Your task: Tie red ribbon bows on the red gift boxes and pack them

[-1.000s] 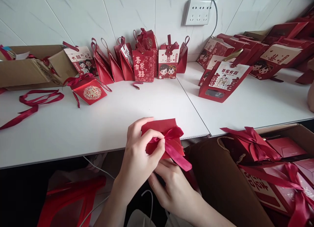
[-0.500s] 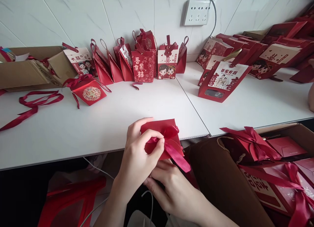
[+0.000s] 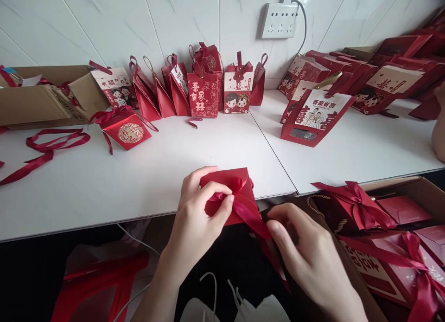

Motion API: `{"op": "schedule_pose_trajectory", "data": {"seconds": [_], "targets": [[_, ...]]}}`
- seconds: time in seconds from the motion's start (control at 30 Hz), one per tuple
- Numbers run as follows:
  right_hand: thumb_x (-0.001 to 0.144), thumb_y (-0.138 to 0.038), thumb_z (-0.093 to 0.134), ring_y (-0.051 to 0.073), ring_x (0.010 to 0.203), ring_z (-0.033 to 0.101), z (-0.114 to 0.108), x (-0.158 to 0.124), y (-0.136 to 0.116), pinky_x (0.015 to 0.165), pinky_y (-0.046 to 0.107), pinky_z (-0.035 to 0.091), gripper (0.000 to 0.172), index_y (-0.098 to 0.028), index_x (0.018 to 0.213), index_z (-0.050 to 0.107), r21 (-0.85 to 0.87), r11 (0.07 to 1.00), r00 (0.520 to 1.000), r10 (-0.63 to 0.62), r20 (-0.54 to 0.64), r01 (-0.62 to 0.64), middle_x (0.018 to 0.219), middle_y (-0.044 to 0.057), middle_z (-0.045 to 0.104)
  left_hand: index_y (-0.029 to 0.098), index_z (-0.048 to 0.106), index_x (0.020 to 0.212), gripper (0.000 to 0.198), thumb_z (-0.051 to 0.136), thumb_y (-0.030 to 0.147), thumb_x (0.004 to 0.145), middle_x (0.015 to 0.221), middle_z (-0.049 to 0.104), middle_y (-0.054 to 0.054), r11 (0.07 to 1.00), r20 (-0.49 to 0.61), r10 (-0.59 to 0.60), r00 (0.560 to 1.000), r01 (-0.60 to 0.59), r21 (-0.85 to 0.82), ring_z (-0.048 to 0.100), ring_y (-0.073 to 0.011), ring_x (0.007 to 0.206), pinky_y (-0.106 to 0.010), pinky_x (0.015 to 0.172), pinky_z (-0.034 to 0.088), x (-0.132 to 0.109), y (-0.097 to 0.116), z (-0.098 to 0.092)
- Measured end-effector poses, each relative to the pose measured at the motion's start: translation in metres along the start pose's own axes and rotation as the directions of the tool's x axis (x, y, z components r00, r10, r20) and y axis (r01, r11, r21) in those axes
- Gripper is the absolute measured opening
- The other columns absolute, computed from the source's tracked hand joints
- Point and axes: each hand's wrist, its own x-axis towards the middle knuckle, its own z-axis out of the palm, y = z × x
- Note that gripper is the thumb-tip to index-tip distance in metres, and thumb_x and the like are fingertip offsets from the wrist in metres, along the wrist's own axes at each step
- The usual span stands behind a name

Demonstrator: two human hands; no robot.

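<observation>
A small, flat-faced red paper box (image 3: 248, 196) is being held by a person's left hand (image 3: 200, 210) at the front edge of a smooth white tabletop (image 3: 104, 187), a glossy crimson satin ribbon (image 3: 246, 211) across its face being clamped between thumb and forefinger while the box's left side is being braced by the other fingers. The right hand (image 3: 311, 247) is being held just to the right of the box, beside the ribbon's trailing end, with thumb and forefinger being bent towards each other; whether the ribbon is being gripped by them cannot be told. Well behind the box, a row of red and cream paper gift bags (image 3: 203, 97) is standing by a grey-veined white tile wall (image 3: 114, 20). Behind the box to the left, a bright red paper box with a round gold emblem (image 3: 130, 132) is being seen near a loose crimson ribbon (image 3: 36, 162); behind it to the right, a red paper bag with a white picture panel (image 3: 316, 113) is standing. To its right, red boxes tied with crimson bows (image 3: 359, 206) are being held in an open brown cardboard carton (image 3: 420, 191).
</observation>
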Motion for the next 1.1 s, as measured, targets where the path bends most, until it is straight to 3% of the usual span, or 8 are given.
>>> {"op": "schedule_pose_trajectory", "data": {"seconds": [0.13,0.37,0.53,0.63,0.73,0.83,0.9,1.1], "targets": [[0.098,-0.042,0.038,0.012,0.054,0.048,0.013,0.009,0.008,0.050,0.022,0.040,0.041,-0.020,0.065,0.048,0.051,0.995,0.980,0.069,0.187,-0.080,0.062,0.000,0.052,0.022,0.063,0.082,0.007,0.057,0.018,0.085,0.120,0.055,-0.006,1.000,0.009,-0.009,1.000,0.009,-0.004,0.057,-0.0220,0.111,-0.037,0.090,0.053,0.001,0.001,0.001],[0.096,-0.038,0.046,0.012,0.054,0.050,0.001,0.003,0.007,0.050,0.023,0.040,0.034,-0.021,0.066,0.049,-0.013,0.999,0.971,-0.048,0.236,0.052,0.065,0.000,0.054,0.021,0.062,0.080,0.008,0.057,0.015,0.083,0.120,0.055,-0.007,0.999,0.017,-0.045,0.999,0.045,0.001,0.059,-0.0218,0.108,-0.035,0.085,0.055,0.001,0.003,0.000],[0.094,-0.052,0.044,0.015,0.054,0.052,-0.007,0.039,-0.012,0.052,0.027,0.038,0.038,-0.021,0.072,0.054,-0.211,0.974,0.986,-0.113,-0.123,0.085,0.064,0.003,0.058,0.022,0.063,0.080,0.007,0.059,0.016,0.082,0.117,0.056,-0.007,1.000,-0.003,-0.029,1.000,0.029,-0.003,0.056,-0.0235,0.113,-0.040,0.094,0.051,0.003,0.002,0.001],[0.091,-0.058,0.043,0.012,0.043,0.041,0.007,0.070,-0.025,0.046,0.027,0.030,0.050,-0.022,0.057,0.043,-0.318,0.945,0.991,-0.104,-0.084,0.072,0.051,0.000,0.050,0.022,0.062,0.085,0.008,0.059,0.016,0.082,0.115,0.056,-0.007,1.000,-0.011,-0.013,1.000,0.013,-0.020,0.054,-0.0227,0.117,-0.039,0.097,0.050,0.002,0.001,0.003],[0.088,-0.049,0.053,0.011,0.039,0.037,0.018,0.085,-0.030,0.044,0.026,0.027,0.046,-0.022,0.054,0.042,-0.362,0.932,0.999,-0.040,-0.008,0.034,0.047,-0.002,0.048,0.022,0.056,0.103,0.022,0.060,0.018,0.081,0.120,0.054,-0.009,1.000,-0.070,-0.002,0.998,0.001,-0.011,0.051,-0.0230,0.120,-0.040,0.099,0.047,0.000,-0.001,0.006],[0.089,-0.035,0.056,0.010,0.044,0.043,0.021,0.080,-0.027,0.046,0.024,0.032,0.033,-0.020,0.060,0.048,-0.234,0.971,0.999,-0.038,0.018,0.041,0.054,-0.003,0.054,0.019,0.049,0.110,0.035,0.061,0.032,0.080,0.116,0.054,-0.012,0.994,-0.221,-0.110,0.969,0.110,-0.009,0.054,-0.0243,0.110,-0.040,0.089,0.050,-0.002,-0.004,0.006],[0.089,-0.032,0.057,0.010,0.049,0.047,0.021,0.072,-0.023,0.050,0.023,0.036,0.028,-0.020,0.064,0.052,-0.109,0.993,0.999,-0.042,0.001,0.042,0.059,-0.003,0.057,0.019,0.050,0.099,0.028,0.057,0.040,0.081,0.100,0.057,-0.009,0.970,-0.249,-0.242,0.938,0.241,-0.037,0.058,-0.0220,0.092,-0.037,0.077,0.051,-0.003,-0.005,0.005],[0.089,-0.027,0.057,0.011,0.059,0.054,0.035,0.053,-0.012,0.054,0.022,0.043,0.019,-0.019,0.072,0.056,0.098,0.992,0.984,-0.067,-0.167,0.084,0.067,-0.001,0.060,0.022,0.041,0.064,0.033,0.048,0.046,0.086,0.058,0.045,0.003,0.904,-0.070,-0.423,0.903,0.415,-0.104,0.046,-0.0127,0.054,-0.025,0.053,0.040,0.004,0.003,-0.004]]}}
